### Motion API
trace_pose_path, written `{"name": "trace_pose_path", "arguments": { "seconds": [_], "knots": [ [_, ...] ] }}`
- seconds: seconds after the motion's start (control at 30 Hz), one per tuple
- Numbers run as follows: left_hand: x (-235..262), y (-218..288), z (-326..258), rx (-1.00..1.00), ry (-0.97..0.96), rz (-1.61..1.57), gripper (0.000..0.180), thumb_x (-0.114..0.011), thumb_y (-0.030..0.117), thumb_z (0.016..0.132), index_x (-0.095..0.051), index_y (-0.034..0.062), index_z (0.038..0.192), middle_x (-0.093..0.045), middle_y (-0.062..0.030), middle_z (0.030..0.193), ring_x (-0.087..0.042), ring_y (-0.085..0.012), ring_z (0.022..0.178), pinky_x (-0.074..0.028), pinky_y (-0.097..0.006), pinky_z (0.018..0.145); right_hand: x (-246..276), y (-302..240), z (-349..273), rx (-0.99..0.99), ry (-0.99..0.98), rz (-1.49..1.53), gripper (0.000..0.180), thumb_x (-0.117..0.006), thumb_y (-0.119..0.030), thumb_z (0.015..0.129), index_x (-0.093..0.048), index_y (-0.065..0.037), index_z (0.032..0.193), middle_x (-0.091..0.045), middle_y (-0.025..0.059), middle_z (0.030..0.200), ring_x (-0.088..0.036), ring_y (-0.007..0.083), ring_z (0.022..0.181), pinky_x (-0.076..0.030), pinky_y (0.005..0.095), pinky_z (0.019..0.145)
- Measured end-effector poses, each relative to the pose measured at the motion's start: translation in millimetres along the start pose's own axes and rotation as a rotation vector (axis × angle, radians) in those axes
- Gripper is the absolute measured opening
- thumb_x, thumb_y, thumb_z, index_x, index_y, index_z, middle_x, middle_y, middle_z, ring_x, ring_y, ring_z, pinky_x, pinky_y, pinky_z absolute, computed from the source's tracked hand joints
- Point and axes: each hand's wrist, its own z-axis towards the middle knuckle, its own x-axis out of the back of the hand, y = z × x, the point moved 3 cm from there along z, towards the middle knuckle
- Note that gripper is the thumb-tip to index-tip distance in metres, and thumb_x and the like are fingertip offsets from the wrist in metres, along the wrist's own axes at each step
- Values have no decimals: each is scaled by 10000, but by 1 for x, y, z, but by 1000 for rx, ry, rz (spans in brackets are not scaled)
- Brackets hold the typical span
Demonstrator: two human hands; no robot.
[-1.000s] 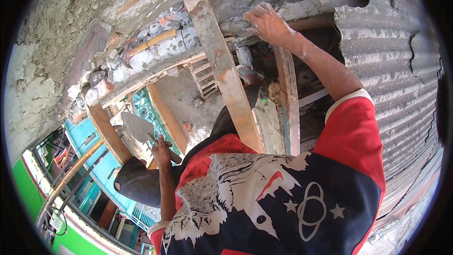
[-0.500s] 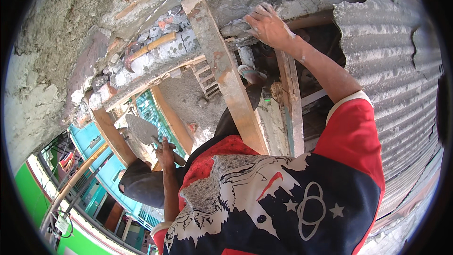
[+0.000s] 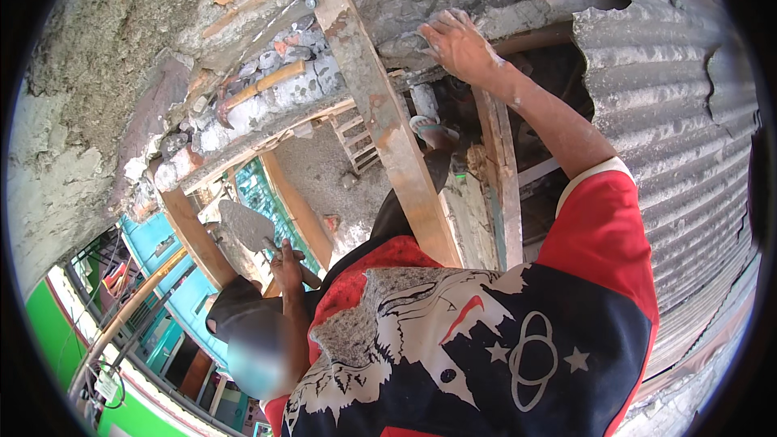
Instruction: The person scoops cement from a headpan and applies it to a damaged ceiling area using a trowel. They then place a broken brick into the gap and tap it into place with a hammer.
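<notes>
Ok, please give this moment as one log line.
own hands: not in view | co-worker: raised hand on concrete edge | lower hand: holds trowel with mortar

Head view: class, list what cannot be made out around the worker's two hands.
1. Handle of the trowel: hidden inside the grip of the worker's lower hand, head view.
2. Fingertips of the raised hand: merged with grey mortar, contact unclear.
3. Leg above the sandalled foot: behind the wooden plank.
</notes>
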Motion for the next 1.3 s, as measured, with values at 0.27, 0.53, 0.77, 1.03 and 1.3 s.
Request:
{"name": "trace_pose_path", "arguments": {
  "seconds": [0.27, 0.53, 0.77, 1.03, 1.3],
  "knots": [
    [1, 7, -4, -6, 2, 35, 510, -627, 437, 947, -625, 34, 636, -610, -54, 609, -538, -141, 571, -437, -321, 593, 0, 0, 6, 21, 17, 21, 506, -678, -226, 873, -532, -119, 1345, -610, 99, 1263, -505, 291, 1264, -352, 475, 1107],
    [4, 7, -4, -4, -37, 109, 521, -603, 414, 963, -636, 7, 639, -624, -70, 623, -544, -152, 584, -432, -331, 607, 1, -2, 12, 8, -2, -65, 434, -593, -194, 912, -556, -161, 1343, -623, 59, 1244, -529, 246, 1245, -371, 517, 1088],
    [18, 0, -5, -13, -86, 372, 577, -557, 444, 979, -653, -13, 639, -660, -103, 639, -609, -197, 622, -481, -353, 692, -6, -7, 17, -39, 38, 34, 379, -570, -216, 919, -605, -220, 1297, -625, 60, 1254, -543, 269, 1238, -365, 539, 1090],
    [18, 27, -16, 14, -64, 407, 537, -587, 409, 970, -646, -6, 633, -641, -73, 607, -574, -164, 580, -452, -332, 614, -28, -8, 21, -66, 294, 72, 273, -542, -222, 927, -683, -222, 1161, -658, 82, 1211, -611, 305, 1171, -401, 556, 1065],
    [7, 43, -18, -124, -52, 300, 518, -612, 393, 961, -630, 16, 606, -616, -67, 578, -521, -131, 523, -415, -317, 574, -23, -16, 22, -34, 205, -17, 212, -535, -171, 903, -713, -228, 1002, -643, -5, 927, -648, 238, 937, -498, 479, 935]
  ]
}}
